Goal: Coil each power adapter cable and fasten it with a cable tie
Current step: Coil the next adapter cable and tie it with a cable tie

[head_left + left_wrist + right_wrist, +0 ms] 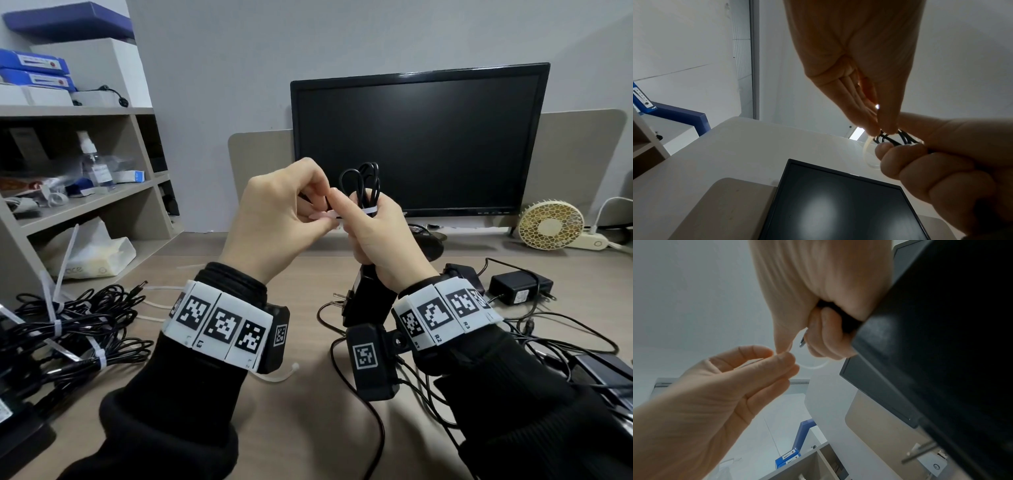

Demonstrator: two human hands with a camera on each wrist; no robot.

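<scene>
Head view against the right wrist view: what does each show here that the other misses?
Only the head view shows the desk, the tied adapter bundles at the left, the loose adapters at the right and the coiled cable sticking up from the right hand. Only the right wrist view shows the cable tie as an open loop below the fingers, and the adapter body close up. Both show the left hand pinching the tie, the right hand gripping the adapter, and the monitor.

black coiled cable point(363, 183), white cable tie point(368, 209) around
</scene>
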